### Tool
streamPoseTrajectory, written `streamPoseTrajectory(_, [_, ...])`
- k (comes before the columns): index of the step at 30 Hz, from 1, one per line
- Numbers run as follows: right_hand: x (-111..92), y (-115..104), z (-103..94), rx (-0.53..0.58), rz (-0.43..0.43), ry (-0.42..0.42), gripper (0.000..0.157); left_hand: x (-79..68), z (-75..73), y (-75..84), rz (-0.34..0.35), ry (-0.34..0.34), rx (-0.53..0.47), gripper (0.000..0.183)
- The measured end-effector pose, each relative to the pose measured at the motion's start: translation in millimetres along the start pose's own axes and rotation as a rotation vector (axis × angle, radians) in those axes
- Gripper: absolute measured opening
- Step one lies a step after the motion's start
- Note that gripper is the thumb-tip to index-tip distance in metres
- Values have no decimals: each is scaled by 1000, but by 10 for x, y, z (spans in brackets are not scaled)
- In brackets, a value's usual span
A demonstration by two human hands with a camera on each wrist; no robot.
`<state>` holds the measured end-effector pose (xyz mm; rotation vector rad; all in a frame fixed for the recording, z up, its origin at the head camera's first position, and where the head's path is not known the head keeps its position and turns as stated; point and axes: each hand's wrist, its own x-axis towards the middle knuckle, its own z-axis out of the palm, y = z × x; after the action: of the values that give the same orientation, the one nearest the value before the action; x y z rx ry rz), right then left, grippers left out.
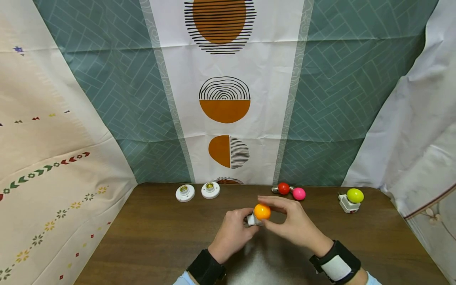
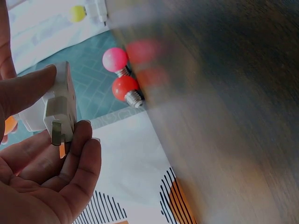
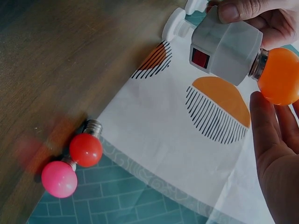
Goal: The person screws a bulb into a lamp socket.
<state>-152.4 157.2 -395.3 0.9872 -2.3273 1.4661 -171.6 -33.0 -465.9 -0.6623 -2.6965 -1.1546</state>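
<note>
Near the middle of the table, my left hand [image 1: 233, 229] grips a white plug-in lamp socket [image 2: 60, 105], with the thumb on one side and fingers beneath. Metal prongs stick out of it, and a red switch shows in the right wrist view. An orange light bulb [image 3: 281, 77] sits in the socket's mouth, a strip of its metal base still visible. My right hand [image 1: 293, 221] holds the bulb between thumb and fingers, the thumb below and the fingers above in the head view. The fingertips' exact contact is partly hidden.
Two round white lamp holders [image 1: 185, 193] stand at the back edge, left of centre. A red bulb [image 1: 283, 188] and a pink bulb [image 1: 299, 193] lie at the back right. Farther right is another white plug-in socket [image 1: 349, 204] bearing a yellow-green bulb [image 1: 355, 195].
</note>
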Motion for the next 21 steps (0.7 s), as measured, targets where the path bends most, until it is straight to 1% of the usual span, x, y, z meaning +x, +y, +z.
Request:
streamPoseTrajectory(4, [-23, 131, 32, -16, -16, -4, 48, 2, -1, 6, 5, -2, -2, 32])
streamPoseTrajectory(8, [-55, 302, 57, -26, -10, -6, 45, 6, -8, 12, 1, -3, -1, 33])
streamPoseTrajectory(12, [-71, 372, 58, -15, -9, 0, 44, 7, -10, 15, 0, -5, 1, 33])
streamPoseTrajectory(16, [-70, 334, 58, -12, 2, 22, 43, 1, -11, 16, -4, -8, -5, 34])
streamPoseTrajectory(21, [-36, 126, 46, 6, 23, 61, 40, -6, -17, 20, -7, -10, -10, 34])
